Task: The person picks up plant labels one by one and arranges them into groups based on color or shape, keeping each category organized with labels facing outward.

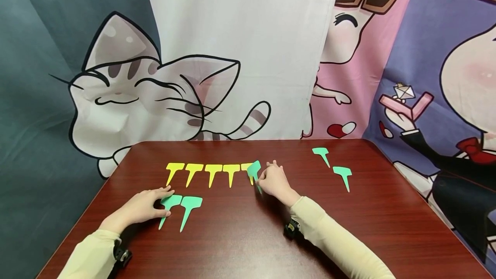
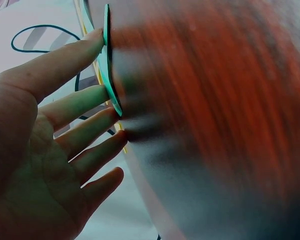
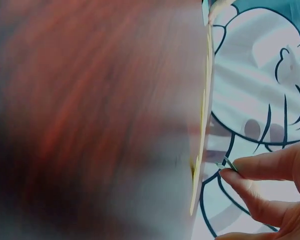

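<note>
My right hand (image 1: 274,180) pinches a green T-shaped plant label (image 1: 253,169) between thumb and index finger, lifted off the table. It partly covers the rightmost of several yellow T-shaped plant labels (image 1: 231,174) laid in a row. In the right wrist view, the pinched label (image 3: 231,164) shows edge-on at the fingertips. My left hand (image 1: 141,206) lies around a green plant label (image 1: 170,202) on the table, its thumb and index finger touching it with fingers mostly straight. Just right of that one lies another green label (image 1: 190,207), below the yellow row.
Two more green labels, an upper one (image 1: 321,154) and a lower one (image 1: 342,174), lie at the far right of the dark red wooden table (image 1: 248,244). Behind the table's back edge hangs a cartoon-printed cloth (image 1: 248,25). Each wrist wears a small black camera.
</note>
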Action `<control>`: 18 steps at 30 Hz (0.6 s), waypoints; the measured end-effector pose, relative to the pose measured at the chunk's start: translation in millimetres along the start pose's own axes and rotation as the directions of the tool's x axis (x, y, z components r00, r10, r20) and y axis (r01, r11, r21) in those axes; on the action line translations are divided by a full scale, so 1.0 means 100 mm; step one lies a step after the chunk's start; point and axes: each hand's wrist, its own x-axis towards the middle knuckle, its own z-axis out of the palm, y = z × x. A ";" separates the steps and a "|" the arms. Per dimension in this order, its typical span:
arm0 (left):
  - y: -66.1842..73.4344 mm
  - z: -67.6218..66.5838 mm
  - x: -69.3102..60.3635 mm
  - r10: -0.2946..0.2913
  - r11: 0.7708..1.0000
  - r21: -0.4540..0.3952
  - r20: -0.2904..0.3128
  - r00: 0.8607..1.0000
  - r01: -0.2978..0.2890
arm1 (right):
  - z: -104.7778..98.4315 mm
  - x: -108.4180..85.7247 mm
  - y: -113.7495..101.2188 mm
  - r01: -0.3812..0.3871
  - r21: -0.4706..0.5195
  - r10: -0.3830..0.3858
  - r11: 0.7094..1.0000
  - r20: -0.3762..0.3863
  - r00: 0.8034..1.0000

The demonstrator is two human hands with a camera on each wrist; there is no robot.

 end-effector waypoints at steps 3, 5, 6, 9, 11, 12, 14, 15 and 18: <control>0.00 0.00 0.00 0.000 1.000 0.002 -0.001 1.000 0.000 | 0.01 -0.03 -0.04 0.017 -0.007 -0.017 1.000 0.008 1.000; 0.00 0.00 0.00 -0.001 1.000 0.001 -0.001 1.000 0.001 | 0.03 -0.05 -0.07 0.021 -0.006 -0.021 1.000 0.016 1.000; 0.00 0.00 0.00 -0.001 1.000 0.001 0.000 1.000 0.001 | 0.04 -0.06 -0.08 0.026 -0.009 -0.026 1.000 0.017 1.000; 0.00 0.00 0.00 0.000 1.000 0.000 -0.002 1.000 0.000 | 0.06 -0.07 -0.11 0.036 -0.011 -0.036 0.999 0.027 0.999; 0.00 0.00 0.00 0.002 1.000 0.002 -0.002 1.000 -0.002 | 0.07 -0.09 -0.13 0.057 -0.020 -0.056 0.998 0.027 0.998; 0.00 0.00 0.00 0.003 1.000 0.003 -0.002 1.000 -0.003 | 0.08 -0.09 -0.14 0.068 -0.024 -0.067 0.997 0.027 0.997; 0.01 0.00 0.01 0.002 1.000 0.004 -0.004 1.000 -0.002 | 0.10 -0.11 -0.17 0.083 -0.027 -0.082 0.996 0.031 0.996; 0.01 -0.01 0.01 0.002 1.000 0.003 -0.003 1.000 -0.002 | 0.11 -0.11 -0.19 0.087 -0.027 -0.086 0.996 0.034 0.996; 0.01 -0.01 0.00 0.000 1.000 0.000 0.000 1.000 0.000 | 0.14 -0.14 -0.24 0.088 -0.015 -0.088 0.996 0.050 0.995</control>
